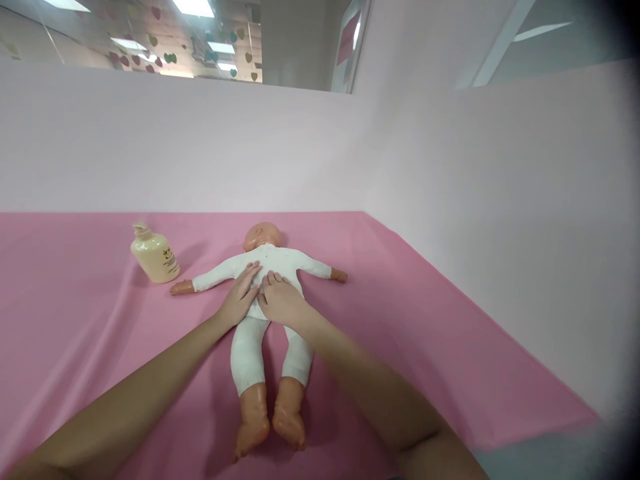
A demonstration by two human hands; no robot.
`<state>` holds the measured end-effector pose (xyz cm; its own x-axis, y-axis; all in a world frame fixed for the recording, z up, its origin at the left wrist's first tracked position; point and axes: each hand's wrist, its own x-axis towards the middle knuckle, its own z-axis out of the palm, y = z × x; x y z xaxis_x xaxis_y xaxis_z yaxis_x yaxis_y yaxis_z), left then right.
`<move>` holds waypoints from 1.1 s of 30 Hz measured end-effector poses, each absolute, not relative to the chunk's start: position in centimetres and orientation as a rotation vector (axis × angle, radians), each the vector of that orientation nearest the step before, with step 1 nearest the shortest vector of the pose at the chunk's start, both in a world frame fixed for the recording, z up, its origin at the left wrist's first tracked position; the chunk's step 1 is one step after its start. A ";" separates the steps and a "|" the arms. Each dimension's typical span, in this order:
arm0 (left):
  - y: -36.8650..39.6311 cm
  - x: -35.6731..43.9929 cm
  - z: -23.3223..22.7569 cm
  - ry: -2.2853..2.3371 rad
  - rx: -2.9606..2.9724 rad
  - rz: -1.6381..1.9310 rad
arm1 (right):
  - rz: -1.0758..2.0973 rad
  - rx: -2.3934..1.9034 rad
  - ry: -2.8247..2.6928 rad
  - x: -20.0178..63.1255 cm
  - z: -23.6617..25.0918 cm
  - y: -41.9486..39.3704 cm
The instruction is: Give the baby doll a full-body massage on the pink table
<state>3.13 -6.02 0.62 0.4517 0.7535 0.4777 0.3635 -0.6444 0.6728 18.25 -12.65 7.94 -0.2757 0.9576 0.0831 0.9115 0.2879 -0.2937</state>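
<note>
Doll: We find the doll (277,260) lying at full length on the pink cloth (390,320), its head (264,235) toward the wall (200,147) and its feet (253,420) toward us.
Doll's condition: Trunk, arms and upper legs are white; head, hands and feet are tan. Both arms are stretched out sideways, and the legs lie slightly apart.
Left hand: We note the left hand (243,295) laid palm down on the left side of the trunk, fingers extended and close together, grasping nothing that we can see.
Right hand: We observe the right hand (283,300) resting on the trunk just beside the left, fingers slightly bent and lying over the surface. Its palm is hidden; we cannot tell how firmly it presses.
Pump bottle: We record a pale yellow pump bottle (156,259) with dark lettering, standing on the cloth near the doll's hand on our left.
Glass panel: Above the wall we see a glass panel (295,47), heart-shaped decorations (171,58) and bright ceiling lights (195,7).
</note>
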 end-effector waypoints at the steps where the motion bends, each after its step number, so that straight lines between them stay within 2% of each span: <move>1: -6.0 3.1 0.6 0.939 2.222 1.078 | 0.319 -1.605 -2.373 18.7 8.1 -12.4; 6: -5.8 2.9 0.5 0.985 2.214 1.054 | 0.782 -1.130 -2.380 21.7 8.6 -10.9; 13: -5.6 2.8 0.5 1.050 2.220 0.995 | 1.268 -1.026 -1.864 24.1 7.7 -9.6; 18: -6.0 2.6 1.4 1.062 2.306 0.970 | 1.040 -1.118 -1.639 24.0 6.2 -8.8; 21: -6.8 2.4 2.5 0.776 2.581 0.832 | 0.742 -1.212 -1.571 23.5 6.0 -8.7; 25: -7.9 2.7 3.7 0.440 2.752 0.739 | 0.408 -1.117 -1.966 22.8 6.2 -9.2; 28: -8.1 3.0 3.9 0.387 2.722 0.775 | 0.345 -1.186 -2.267 22.5 6.3 -9.4; 33: -7.7 3.2 3.6 0.440 2.598 0.786 | 0.381 -1.420 -2.215 22.3 6.1 -9.2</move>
<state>3.23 -7.69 3.63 0.7937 0.4001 0.4583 0.1816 -0.8748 0.4492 22.32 -9.16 6.11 -0.3474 0.9058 0.2427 0.7724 0.4231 -0.4736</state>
